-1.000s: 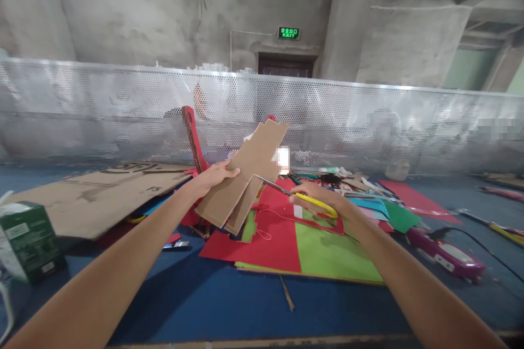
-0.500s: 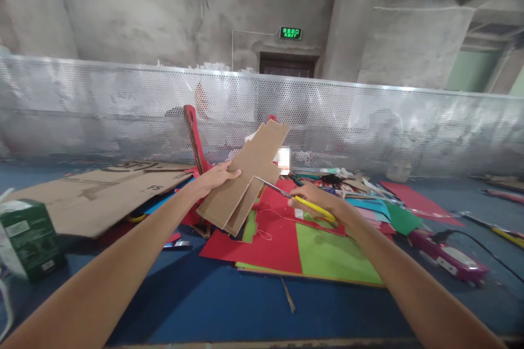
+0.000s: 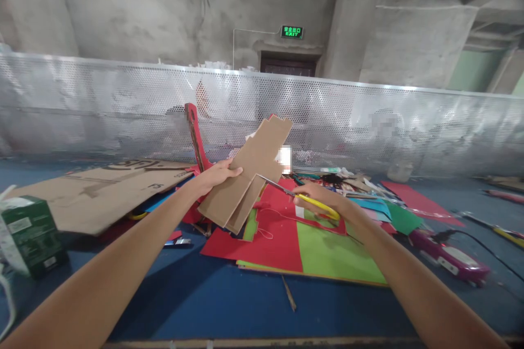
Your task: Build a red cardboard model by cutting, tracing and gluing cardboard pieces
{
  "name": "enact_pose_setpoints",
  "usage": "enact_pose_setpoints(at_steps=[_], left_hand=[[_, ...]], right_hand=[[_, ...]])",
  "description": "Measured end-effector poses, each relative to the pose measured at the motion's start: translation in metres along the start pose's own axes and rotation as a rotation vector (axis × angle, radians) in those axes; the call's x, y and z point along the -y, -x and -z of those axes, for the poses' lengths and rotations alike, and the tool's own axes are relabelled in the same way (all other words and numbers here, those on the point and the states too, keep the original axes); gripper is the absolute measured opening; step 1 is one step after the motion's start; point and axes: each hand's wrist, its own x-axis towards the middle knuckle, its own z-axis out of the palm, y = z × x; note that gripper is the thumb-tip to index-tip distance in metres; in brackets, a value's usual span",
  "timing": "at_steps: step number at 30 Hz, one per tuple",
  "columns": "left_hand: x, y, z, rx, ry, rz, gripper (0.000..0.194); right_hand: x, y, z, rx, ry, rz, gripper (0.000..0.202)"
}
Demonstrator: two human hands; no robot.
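Note:
My left hand (image 3: 219, 174) grips a brown piece of cardboard (image 3: 257, 155) by its left edge, thumb on the near face. The piece is held tilted above the table, and a long slit splits its lower part into two strips. In my right hand (image 3: 313, 196) is a pair of scissors with yellow handles (image 3: 319, 207). Its blades reach left to the upper end of the slit. Beneath lie red sheets (image 3: 274, 248) and light green sheets (image 3: 335, 256), with a loose thread on the red. A red-covered cardboard shape (image 3: 196, 139) stands upright behind my left hand.
A large flat cardboard sheet (image 3: 94, 196) and a green box (image 3: 33, 234) are on the left. To the right are coloured papers (image 3: 372, 207), a purple device with a black cable (image 3: 450, 259) and a yellow-handled tool (image 3: 507, 234). A perforated metal panel (image 3: 347, 120) borders the back.
The cardboard and both hands have shifted very slightly up and right in view, along with a small camera movement. The hold on the cardboard and scissors looks the same.

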Motion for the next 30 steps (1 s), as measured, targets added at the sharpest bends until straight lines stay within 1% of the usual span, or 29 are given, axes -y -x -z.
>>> enact_pose_setpoints(at_steps=[3, 6, 11, 15, 19, 22, 26, 28, 30], left_hand=[[-0.003, 0.002, -0.002, 0.003, -0.005, -0.006, 0.061], [-0.007, 0.005, -0.004, 0.008, -0.002, 0.01, 0.064], [-0.009, 0.008, -0.006, 0.035, 0.027, 0.031, 0.067], [-0.006, 0.007, -0.005, 0.072, 0.054, -0.012, 0.069], [-0.003, 0.003, -0.005, 0.04, 0.038, -0.008, 0.067], [-0.002, 0.002, -0.005, 0.036, 0.011, 0.001, 0.064], [-0.001, -0.001, -0.003, 0.046, -0.009, -0.009, 0.068], [0.0, -0.002, -0.001, 0.019, -0.015, -0.011, 0.069], [0.001, -0.004, 0.002, -0.028, -0.03, -0.008, 0.066]], right_hand=[[0.0, 0.004, 0.001, 0.047, -0.093, -0.051, 0.043], [0.0, 0.004, 0.001, 0.068, -0.101, -0.031, 0.043], [0.007, 0.003, 0.002, 0.054, -0.095, -0.028, 0.042], [0.016, 0.002, 0.001, 0.01, -0.024, -0.044, 0.045], [0.022, 0.002, 0.003, -0.029, 0.009, -0.063, 0.05], [0.023, 0.003, 0.004, -0.017, -0.03, -0.085, 0.051], [0.021, 0.005, 0.005, -0.004, -0.078, -0.112, 0.051], [0.02, 0.005, 0.005, -0.009, -0.079, -0.108, 0.051], [0.02, 0.006, 0.007, -0.009, -0.077, -0.094, 0.051]])
